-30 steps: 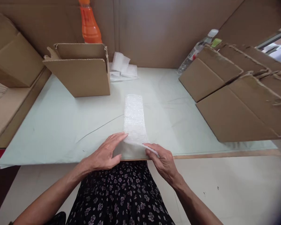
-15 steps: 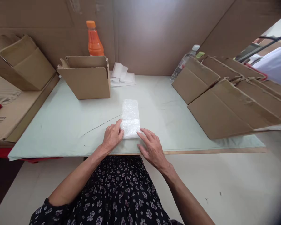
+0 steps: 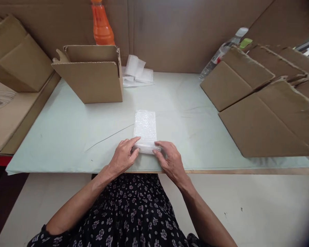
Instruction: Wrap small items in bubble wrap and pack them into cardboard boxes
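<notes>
A strip of clear bubble wrap (image 3: 145, 125) lies lengthwise in front of me, its near end folded over into a thicker band. My left hand (image 3: 123, 153) grips the left end of that fold, forefinger on top and thumb at the near edge. At the fold's right end, my right hand (image 3: 170, 159) holds it between thumb and forefinger. The far part of the wrap lies flat on the pale green cloth (image 3: 195, 137). Whether anything is inside the fold I cannot tell.
An upright cardboard box (image 3: 103, 82) stands behind at left, an orange bottle (image 3: 103, 27) beyond it. White wrap pieces (image 3: 135, 68) lie beside the box. Several cardboard boxes (image 3: 270, 120) and a clear bottle (image 3: 221, 51) are at right. Another box (image 3: 23, 58) sits far left.
The near end of the bubble wrap has been folded further, so the strip looks shorter. My right hand has closed on its corner, and my left fingers have moved onto the fold. The view has shifted slightly.
</notes>
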### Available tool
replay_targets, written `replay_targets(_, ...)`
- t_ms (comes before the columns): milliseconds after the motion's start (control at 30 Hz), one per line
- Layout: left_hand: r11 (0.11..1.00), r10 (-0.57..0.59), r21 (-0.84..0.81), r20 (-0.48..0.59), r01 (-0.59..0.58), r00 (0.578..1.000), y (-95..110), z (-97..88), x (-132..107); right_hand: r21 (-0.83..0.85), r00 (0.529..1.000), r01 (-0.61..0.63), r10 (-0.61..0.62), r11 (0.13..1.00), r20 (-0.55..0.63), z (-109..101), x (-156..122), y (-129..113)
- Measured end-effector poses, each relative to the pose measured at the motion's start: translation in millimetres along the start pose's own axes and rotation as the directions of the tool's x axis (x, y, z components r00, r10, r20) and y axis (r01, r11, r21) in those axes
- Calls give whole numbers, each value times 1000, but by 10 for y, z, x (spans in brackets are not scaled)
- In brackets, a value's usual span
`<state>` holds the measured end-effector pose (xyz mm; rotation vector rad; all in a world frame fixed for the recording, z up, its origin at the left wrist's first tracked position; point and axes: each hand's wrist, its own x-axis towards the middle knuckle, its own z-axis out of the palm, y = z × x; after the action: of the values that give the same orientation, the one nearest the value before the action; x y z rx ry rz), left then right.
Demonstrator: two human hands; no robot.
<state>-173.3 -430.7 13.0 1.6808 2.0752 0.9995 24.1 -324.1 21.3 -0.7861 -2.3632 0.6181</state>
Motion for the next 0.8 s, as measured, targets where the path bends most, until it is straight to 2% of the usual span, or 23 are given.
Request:
replay_targets(67,998,-35,46,-21,36,999,-11,32,72,-63,995,54,-60,997,-85,-22,-18,-2)
replay_targets(100,997,-37,73,-30,39,999,-16,51,102,-100,991,97,-106,990,-85,-24,-24,-2)
replay_targets(167,992,-21,122,-56,28,998,-20,82,141,-158,983,181,-183,971,1,-7,-20,6)
replay_targets(233,990,24,139,-101,-10,995,-12,87,140,-185,973,220,-202,958,110,30,13,23)
replay_targets(300,990,95,116,-108,-83,990,8,55,99,-175,974,185,-157,967,163,60,67,43)
replay_targets(400,986,168,26,-23,-167,986,40,-40,7,-38,972,83,-73,996,224,46,146,55)
replay_targets(500,994,110,-27,16,-109,994,38,-107,-26,100,953,-3,-28,995,302,-20,176,45)
replay_targets(567,999,50,7,6,-50,999,11,-104,21,72,973,-11,-6,997,230,-54,167,36)
replay_targets(633,997,-1,83,-11,2,1000,-26,-72,108,-26,992,33,-30,999,124,-65,153,27)
replay_targets(667,993,-20,120,-23,22,1000,-42,-53,156,-77,992,70,-62,995,106,-58,150,23)
replay_targets(733,989,-44,137,-56,51,997,-59,-23,228,-147,979,153,-130,977,154,-22,167,19)
replay_targets(800,995,-81,39,-122,87,989,-54,-21,237,-177,965,202,-165,963,206,37,213,26)
